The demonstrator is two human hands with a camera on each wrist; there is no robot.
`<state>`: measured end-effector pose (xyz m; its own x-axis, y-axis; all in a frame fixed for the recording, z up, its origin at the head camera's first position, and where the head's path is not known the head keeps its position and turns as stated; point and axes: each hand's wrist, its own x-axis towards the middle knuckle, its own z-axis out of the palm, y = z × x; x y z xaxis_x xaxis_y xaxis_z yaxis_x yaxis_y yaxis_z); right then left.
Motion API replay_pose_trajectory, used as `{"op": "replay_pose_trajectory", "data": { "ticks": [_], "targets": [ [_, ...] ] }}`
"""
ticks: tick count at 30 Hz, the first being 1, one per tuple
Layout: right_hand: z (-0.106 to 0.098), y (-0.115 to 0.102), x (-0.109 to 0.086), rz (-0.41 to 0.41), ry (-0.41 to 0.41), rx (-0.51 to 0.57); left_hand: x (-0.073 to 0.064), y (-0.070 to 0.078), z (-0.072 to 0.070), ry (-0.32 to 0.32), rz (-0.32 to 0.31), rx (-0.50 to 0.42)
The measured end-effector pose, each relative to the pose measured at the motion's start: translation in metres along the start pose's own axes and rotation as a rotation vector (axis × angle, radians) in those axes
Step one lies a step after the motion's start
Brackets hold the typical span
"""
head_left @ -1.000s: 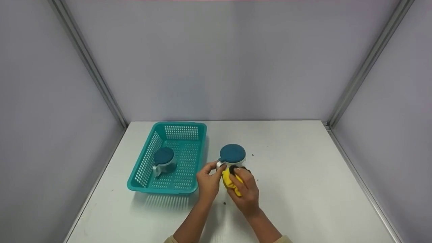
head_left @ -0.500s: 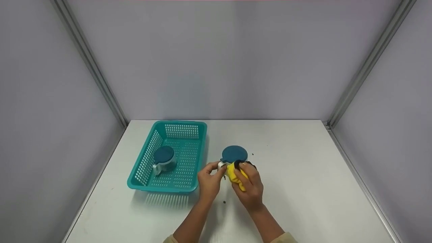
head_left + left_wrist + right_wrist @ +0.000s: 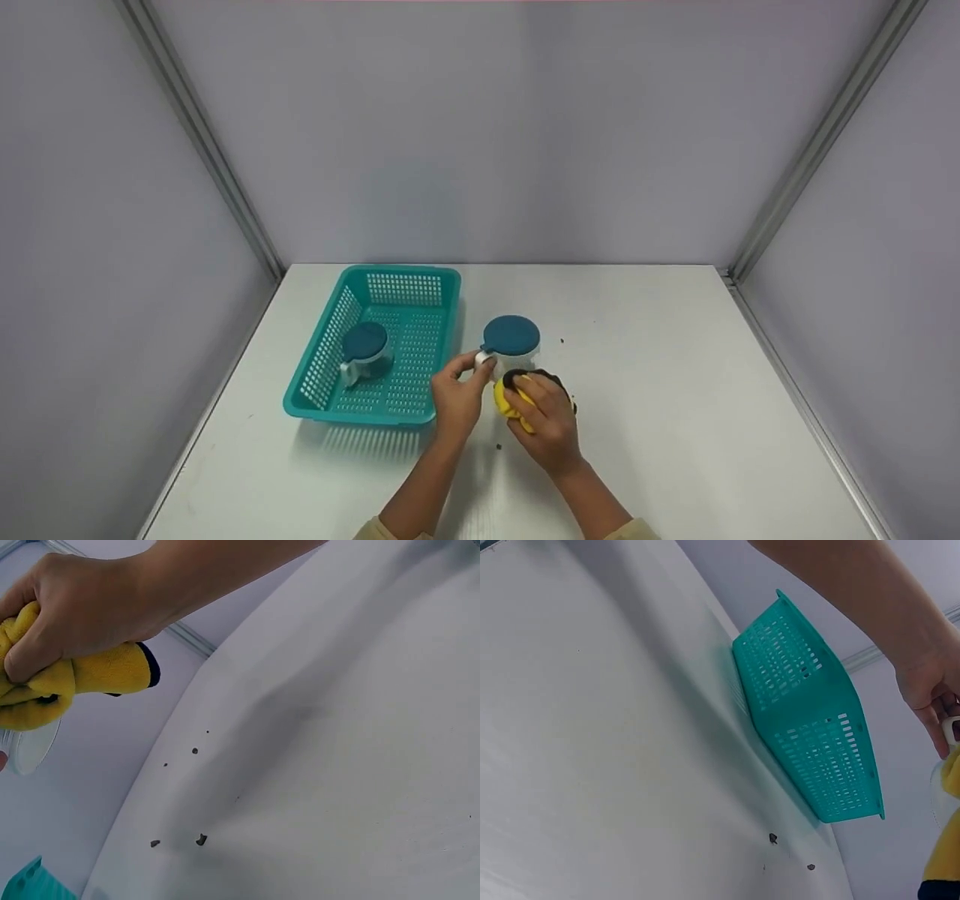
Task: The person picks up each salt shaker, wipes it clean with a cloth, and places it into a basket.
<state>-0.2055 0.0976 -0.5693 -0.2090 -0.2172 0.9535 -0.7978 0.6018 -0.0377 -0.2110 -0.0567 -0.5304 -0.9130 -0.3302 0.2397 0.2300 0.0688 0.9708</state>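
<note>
A clear jar with a blue lid (image 3: 511, 335) and a white handle is held up over the table. My left hand (image 3: 457, 397) pinches that handle (image 3: 484, 361) between thumb and fingers. Bunched in my right hand (image 3: 551, 427) is a yellow cloth (image 3: 505, 401) with a dark edge, against the near side of the jar. The left wrist view shows the folded yellow cloth (image 3: 112, 671) in the right hand's grip, with the jar's round base (image 3: 36, 746) beyond it. The cloth hides part of the jar.
Left of the hands stands a teal perforated basket (image 3: 300, 405). Inside it sits a second jar with a blue lid (image 3: 365, 340) and handle. Small dark crumbs (image 3: 201, 839) are scattered on the white table (image 3: 675, 420). Grey walls enclose the table.
The jar has shifted right and then back left, its lid now slightly higher in view. The right hand with the cloth moved right and up, then back left and down. The left hand keeps the handle.
</note>
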Motion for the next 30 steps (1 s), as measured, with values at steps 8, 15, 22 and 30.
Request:
{"op": "replay_pose_trajectory", "data": {
  "ticks": [8,15,22,30],
  "targets": [
    [-0.006,0.009,-0.003,-0.057,-0.077,-0.008,0.004,-0.001,-0.004,0.048,0.050,-0.002],
    [-0.016,0.018,-0.007,0.002,-0.135,-0.005,0.004,0.008,-0.011,0.070,0.039,0.026],
    [-0.030,0.040,-0.017,0.108,-0.181,-0.068,0.009,-0.006,-0.022,0.098,0.034,0.015],
    [-0.038,0.071,-0.042,0.294,-0.232,-0.043,0.011,-0.006,-0.035,0.143,-0.066,0.035]
  ]
}}
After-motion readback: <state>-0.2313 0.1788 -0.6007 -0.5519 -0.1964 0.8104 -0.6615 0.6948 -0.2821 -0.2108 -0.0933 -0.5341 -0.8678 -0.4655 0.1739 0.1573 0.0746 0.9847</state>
